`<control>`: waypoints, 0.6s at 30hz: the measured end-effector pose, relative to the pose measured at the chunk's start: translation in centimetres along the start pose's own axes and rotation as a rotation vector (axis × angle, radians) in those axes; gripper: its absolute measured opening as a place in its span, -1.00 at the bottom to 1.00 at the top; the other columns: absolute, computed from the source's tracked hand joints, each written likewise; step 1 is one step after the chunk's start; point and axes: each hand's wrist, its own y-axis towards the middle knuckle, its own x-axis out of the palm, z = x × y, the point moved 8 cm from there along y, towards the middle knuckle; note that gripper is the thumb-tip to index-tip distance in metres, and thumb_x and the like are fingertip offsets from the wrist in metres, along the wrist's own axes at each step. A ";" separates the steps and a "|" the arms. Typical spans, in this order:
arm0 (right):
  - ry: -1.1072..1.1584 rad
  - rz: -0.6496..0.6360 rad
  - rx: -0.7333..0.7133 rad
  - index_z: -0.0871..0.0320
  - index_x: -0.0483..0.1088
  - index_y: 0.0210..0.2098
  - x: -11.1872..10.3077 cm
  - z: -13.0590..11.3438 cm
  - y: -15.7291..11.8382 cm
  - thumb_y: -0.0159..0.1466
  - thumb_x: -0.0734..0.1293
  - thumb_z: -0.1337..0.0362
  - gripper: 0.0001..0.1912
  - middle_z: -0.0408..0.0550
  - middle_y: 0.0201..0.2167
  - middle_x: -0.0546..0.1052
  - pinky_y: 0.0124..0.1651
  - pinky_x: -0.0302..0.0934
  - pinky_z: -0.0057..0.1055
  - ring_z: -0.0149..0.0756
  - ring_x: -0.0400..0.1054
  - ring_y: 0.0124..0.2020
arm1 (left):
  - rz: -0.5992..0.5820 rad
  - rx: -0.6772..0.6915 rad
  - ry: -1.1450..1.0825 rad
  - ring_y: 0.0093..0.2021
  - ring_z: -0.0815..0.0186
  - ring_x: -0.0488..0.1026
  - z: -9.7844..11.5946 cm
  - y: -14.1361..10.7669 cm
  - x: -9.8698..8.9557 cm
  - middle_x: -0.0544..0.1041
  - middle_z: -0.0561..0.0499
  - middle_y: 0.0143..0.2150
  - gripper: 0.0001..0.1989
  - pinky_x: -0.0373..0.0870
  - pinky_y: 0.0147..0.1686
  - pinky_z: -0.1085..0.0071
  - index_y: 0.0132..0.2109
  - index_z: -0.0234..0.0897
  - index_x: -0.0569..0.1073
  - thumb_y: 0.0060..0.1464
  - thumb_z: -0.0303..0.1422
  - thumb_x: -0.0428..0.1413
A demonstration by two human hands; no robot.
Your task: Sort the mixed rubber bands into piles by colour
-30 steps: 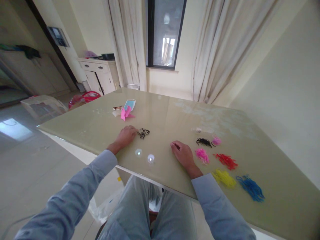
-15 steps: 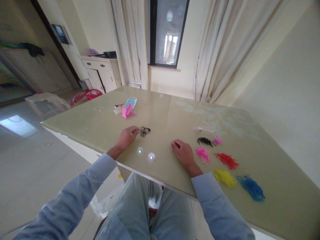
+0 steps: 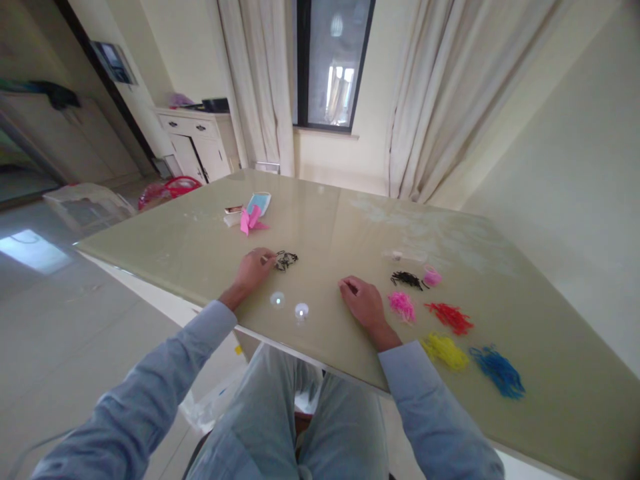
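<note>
My left hand point(image 3: 255, 268) rests on the table with its fingertips pinched at the left edge of a loose pile of small black rubber bands point(image 3: 286, 261). Whatever lies between those fingertips is too small to make out. Farther right, my right hand point(image 3: 365, 304) lies on the tabletop with its fingers curled closed, and the inside of that grip is hidden. Closest to it on the right are a bundle of pink bands point(image 3: 402, 307) and a denser heap of black ones point(image 3: 407, 279).
Red point(image 3: 451, 318), yellow point(image 3: 445, 351) and blue bundles point(image 3: 498, 372) lie on the right of the glossy table point(image 3: 320, 220), near a small pink item point(image 3: 432, 275) and a clear plastic piece point(image 3: 400, 256). Back left are a face mask point(image 3: 259, 202) and folded pink paper point(image 3: 253, 220).
The view has shifted slightly, moving everything a little left in the picture. Both hands keep nearly the same places, the left at the black pile and the right curled on the table.
</note>
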 end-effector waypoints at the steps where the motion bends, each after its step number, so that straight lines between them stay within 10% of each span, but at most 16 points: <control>1: -0.001 0.000 0.001 0.12 0.56 -0.31 0.0 0.0 0.0 0.33 0.20 0.18 -0.70 -0.05 -0.37 0.62 -0.31 0.07 -0.45 -0.28 0.43 -0.35 | 0.013 -0.052 -0.075 -0.42 0.28 0.45 0.0 -0.2 -0.3 0.59 -0.07 -0.32 -0.76 0.37 -0.34 0.36 -0.30 -0.31 0.54 0.00 -0.22 0.11; 10: 0.015 0.004 0.034 0.12 0.56 -0.32 -0.2 0.0 0.0 0.32 0.22 0.21 -0.72 -0.10 -0.43 0.60 -0.35 0.03 -0.47 -0.32 0.41 -0.40 | -0.094 -0.259 -0.937 -0.55 0.50 0.35 5.8 -5.0 -0.4 0.60 0.00 -0.36 -0.65 0.25 -0.53 0.53 -0.25 -0.33 0.51 -0.16 -0.23 0.36; 18: 0.029 0.005 0.031 0.12 0.55 -0.35 -0.1 0.0 -0.1 0.32 0.23 0.23 -0.73 -0.13 -0.48 0.58 -0.36 0.02 -0.49 -0.34 0.39 -0.42 | -0.265 -0.265 -1.181 -0.57 0.54 0.36 11.3 -7.2 2.5 0.62 -0.02 -0.29 -0.72 0.26 -0.54 0.57 -0.21 -0.33 0.53 -0.08 -0.32 0.35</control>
